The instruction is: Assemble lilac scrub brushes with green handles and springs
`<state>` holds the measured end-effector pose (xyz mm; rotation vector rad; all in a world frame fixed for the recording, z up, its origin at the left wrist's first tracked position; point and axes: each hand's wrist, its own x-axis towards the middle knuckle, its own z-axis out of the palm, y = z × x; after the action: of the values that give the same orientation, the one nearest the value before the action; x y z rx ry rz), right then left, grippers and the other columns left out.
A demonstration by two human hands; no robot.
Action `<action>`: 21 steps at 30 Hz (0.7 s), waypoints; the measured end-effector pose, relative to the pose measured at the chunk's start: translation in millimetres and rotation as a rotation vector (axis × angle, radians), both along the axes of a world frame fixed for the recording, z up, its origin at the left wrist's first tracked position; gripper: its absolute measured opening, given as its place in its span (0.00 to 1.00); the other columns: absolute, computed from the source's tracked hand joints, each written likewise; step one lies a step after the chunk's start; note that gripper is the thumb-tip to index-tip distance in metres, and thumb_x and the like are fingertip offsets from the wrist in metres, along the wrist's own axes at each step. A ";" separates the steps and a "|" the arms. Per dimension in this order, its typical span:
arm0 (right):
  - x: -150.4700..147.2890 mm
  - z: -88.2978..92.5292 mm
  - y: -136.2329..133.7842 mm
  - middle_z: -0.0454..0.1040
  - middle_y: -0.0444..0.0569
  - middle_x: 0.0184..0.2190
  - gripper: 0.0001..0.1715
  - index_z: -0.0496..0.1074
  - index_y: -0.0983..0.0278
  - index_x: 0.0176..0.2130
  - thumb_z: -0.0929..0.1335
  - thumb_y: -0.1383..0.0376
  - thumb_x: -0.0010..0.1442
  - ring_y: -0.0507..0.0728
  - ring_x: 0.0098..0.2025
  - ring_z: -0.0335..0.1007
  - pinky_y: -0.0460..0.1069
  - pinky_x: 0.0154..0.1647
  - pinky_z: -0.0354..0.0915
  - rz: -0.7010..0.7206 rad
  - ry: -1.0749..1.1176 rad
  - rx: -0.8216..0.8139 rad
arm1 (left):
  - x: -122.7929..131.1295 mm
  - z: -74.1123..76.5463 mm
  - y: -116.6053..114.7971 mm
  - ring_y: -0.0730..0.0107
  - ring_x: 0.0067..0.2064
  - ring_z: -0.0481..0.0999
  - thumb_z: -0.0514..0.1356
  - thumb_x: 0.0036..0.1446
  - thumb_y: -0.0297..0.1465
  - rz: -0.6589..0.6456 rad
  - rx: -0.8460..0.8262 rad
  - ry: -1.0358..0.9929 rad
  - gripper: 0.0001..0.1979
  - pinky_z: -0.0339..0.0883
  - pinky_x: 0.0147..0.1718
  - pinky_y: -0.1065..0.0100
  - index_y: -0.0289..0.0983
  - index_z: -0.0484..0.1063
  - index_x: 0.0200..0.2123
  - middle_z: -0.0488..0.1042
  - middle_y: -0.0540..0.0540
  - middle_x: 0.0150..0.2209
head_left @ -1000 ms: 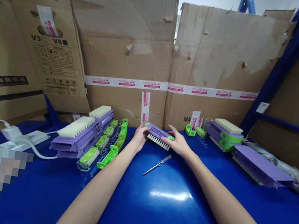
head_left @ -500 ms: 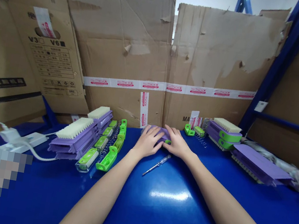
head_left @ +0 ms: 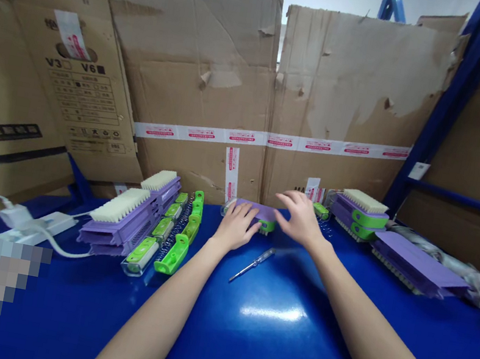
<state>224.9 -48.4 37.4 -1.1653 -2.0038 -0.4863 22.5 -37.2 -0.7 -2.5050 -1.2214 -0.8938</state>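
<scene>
A purple brush with a green end piece (head_left: 265,214) lies at the back middle of the blue table. My left hand (head_left: 236,226) grips its left part, fingers across the top and thumb on the near side. That part of the brush is mostly covered. To the right, my right hand (head_left: 300,218) is raised off the brush with fingers apart, holding nothing. A clear-handled screwdriver (head_left: 252,265) lies on the table in front of the brush. Beyond my right hand sits a green-and-clear piece (head_left: 320,210) beside small springs.
At left stand purple brush bodies with cream bristles (head_left: 121,205), green-and-clear pieces (head_left: 140,255), springs (head_left: 173,237) and green end caps (head_left: 173,254). At right are stacked brushes (head_left: 361,213) and another purple brush (head_left: 420,261). A white power strip (head_left: 43,225) lies far left; cardboard (head_left: 204,93) walls the back.
My right hand has let go of the brush and moved right, opening its fingers. My left hand stays on the brush, whose green end now shows more.
</scene>
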 end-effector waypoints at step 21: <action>157.9 26.1 -81.4 0.70 0.65 0.46 0.34 0.67 0.61 0.54 0.60 0.44 0.56 0.71 0.44 0.67 0.57 0.33 0.59 -0.991 -0.068 -0.424 | 3.1 -4.6 1.2 0.46 0.58 0.62 0.51 0.58 0.45 0.167 0.088 0.026 0.23 0.37 0.60 0.42 0.34 0.67 0.48 0.67 0.32 0.54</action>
<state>382.8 -129.8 63.5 -2.4321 -1.4868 -0.5783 25.6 -36.0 -5.4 -2.3004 -1.3299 -0.8512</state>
